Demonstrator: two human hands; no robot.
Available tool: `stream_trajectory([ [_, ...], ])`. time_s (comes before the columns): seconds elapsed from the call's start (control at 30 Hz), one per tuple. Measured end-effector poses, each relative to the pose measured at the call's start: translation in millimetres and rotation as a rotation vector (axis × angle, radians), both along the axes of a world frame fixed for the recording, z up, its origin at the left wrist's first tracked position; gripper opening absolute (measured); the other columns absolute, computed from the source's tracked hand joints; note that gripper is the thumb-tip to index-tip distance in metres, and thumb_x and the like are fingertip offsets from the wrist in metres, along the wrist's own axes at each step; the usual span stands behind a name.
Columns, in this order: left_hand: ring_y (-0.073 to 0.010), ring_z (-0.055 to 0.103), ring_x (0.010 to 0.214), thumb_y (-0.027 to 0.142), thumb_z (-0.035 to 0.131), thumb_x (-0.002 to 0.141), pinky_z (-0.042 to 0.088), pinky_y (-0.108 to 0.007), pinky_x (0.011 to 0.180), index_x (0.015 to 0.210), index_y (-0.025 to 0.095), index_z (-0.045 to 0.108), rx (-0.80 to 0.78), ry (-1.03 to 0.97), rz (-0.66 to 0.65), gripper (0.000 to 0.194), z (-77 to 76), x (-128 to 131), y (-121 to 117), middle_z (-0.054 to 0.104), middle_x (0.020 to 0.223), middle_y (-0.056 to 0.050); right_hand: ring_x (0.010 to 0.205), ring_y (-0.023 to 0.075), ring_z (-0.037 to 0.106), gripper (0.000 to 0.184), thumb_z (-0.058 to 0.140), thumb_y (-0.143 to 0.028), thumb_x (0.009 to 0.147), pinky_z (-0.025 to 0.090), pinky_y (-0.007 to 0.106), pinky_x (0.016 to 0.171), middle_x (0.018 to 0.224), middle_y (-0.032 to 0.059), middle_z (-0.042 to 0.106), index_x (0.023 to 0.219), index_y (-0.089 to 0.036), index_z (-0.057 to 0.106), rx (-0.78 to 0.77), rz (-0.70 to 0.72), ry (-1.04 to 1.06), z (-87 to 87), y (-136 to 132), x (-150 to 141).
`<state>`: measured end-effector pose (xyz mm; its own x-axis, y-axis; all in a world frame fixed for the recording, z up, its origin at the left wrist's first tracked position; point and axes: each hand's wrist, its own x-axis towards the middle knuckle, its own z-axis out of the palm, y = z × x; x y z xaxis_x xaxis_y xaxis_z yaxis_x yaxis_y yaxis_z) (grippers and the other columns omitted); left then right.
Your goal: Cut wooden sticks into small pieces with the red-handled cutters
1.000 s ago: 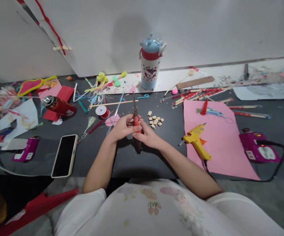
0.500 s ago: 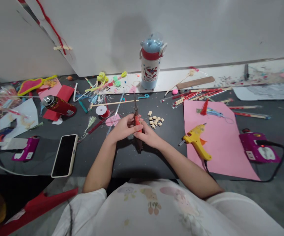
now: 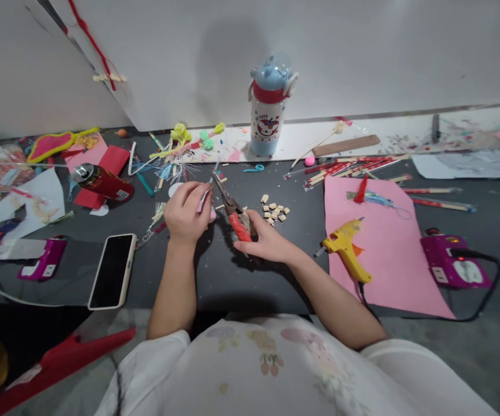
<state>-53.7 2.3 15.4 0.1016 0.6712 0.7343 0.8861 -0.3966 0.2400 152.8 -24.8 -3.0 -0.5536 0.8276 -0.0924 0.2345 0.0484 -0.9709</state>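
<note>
Through the head view, I am grasping the red-handled pliers (image 3: 239, 227) in my right fingers (image 3: 250, 248) above the counter (image 3: 302, 242), while pale small pieces (image 3: 282, 218) are lying nearby. My left fingers (image 3: 189, 195) are pinching a thin shiny item (image 3: 204, 200), partly hidden.

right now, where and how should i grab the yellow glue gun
Probably best by the handle, from above and the near side: the glue gun lies on its side, handle slanting toward you, nozzle pointing away.
</note>
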Motion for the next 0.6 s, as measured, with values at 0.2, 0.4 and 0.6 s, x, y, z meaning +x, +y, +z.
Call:
stream_trajectory([
  [0.2, -0.0165, 0.067, 0.085, 0.023, 0.057, 0.083, 0.051, -0.028, 0.077, 0.095, 0.02, 0.067, 0.019, -0.017, -0.118, 0.016, -12.2, -11.3, 4.0, 0.071, 0.088, -0.007, 0.077, 0.0134, 0.048, 0.06, 0.066, -0.04, 0.072, 0.043, 0.03, 0.074, 0.088, 0.0006, 0.047, 0.119, -0.018, 0.037, 0.042, 0.046, -0.013, 0.8, 1.9, 5.2],
  [0.4, -0.0163, 0.067, 0.078, 0.028, 0.058, 0.083, 0.052, -0.028, 0.073, 0.094, 0.021, 0.07, -0.012, -0.047, -0.115, 0.017, -9.6, -14.4, 2.8, 0.072, 0.082, -0.006, 0.08, 0.0135, 0.047, 0.063, 0.068, -0.038, 0.07, 0.043, 0.03, 0.077, 0.091, 0.0013, 0.046, 0.12, -0.018, 0.036, 0.104, 0.064, -0.005, 2.9, 3.9, 8.3],
  [0.6, -0.0138, 0.067, 0.074, 0.021, 0.062, 0.08, 0.051, -0.025, 0.07, 0.096, 0.022, 0.07, 0.034, -0.095, -0.201, 0.017, -3.7, -12.3, 2.0, 0.073, 0.082, -0.004, 0.079, 0.0135, 0.046, 0.065, 0.069, -0.038, 0.068, 0.042, 0.03, 0.076, 0.092, 0.0017, 0.045, 0.121, -0.018, 0.035, 0.122, 0.065, -0.037, 3.6, 4.4, 8.8],
])
